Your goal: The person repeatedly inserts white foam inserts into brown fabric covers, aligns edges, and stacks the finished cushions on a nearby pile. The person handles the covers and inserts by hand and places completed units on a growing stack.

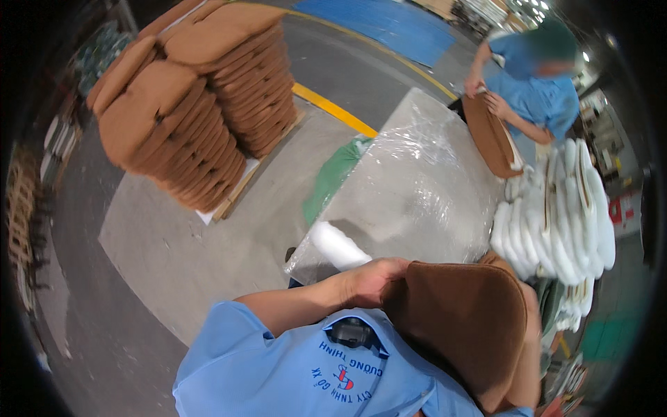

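Brown cushion (pixel 458 323), left edge gripped by left fingers (pixel 393 268), right fingers hidden, their hold unclear

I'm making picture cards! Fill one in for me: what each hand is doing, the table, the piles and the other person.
Left hand: holding the edge of a brown cushion
Right hand: hidden; its forearm shows beside the cushion
Table: covered in shiny clear plastic, with a white roll-shaped piece on it
Left piles: stacked brown cushions
Right pile: puffy white pieces
Other person: across the table, holding a brown piece
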{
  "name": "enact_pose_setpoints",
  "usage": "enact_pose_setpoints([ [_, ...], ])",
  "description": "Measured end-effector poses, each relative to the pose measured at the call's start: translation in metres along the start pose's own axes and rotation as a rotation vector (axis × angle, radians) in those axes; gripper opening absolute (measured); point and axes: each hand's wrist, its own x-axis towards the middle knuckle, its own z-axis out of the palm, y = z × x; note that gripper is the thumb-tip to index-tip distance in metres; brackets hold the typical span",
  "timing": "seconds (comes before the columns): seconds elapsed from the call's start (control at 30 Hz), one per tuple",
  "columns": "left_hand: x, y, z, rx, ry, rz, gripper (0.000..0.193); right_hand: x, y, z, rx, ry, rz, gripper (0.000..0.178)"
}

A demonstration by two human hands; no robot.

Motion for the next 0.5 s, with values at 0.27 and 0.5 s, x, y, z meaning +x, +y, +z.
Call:
enact_pose_setpoints([
  [0.27,-0.06,0.009,0.048,0.728,0.786,0.45,0.036,0.204,0.006,0.061,0.336,0.016,0.127,0.029],
  [0.5,-0.064,0.017,0.016,0.909,0.985,0.732,0.046,0.183,-0.012,0.071,0.424,-0.018,0.194,0.027],
])
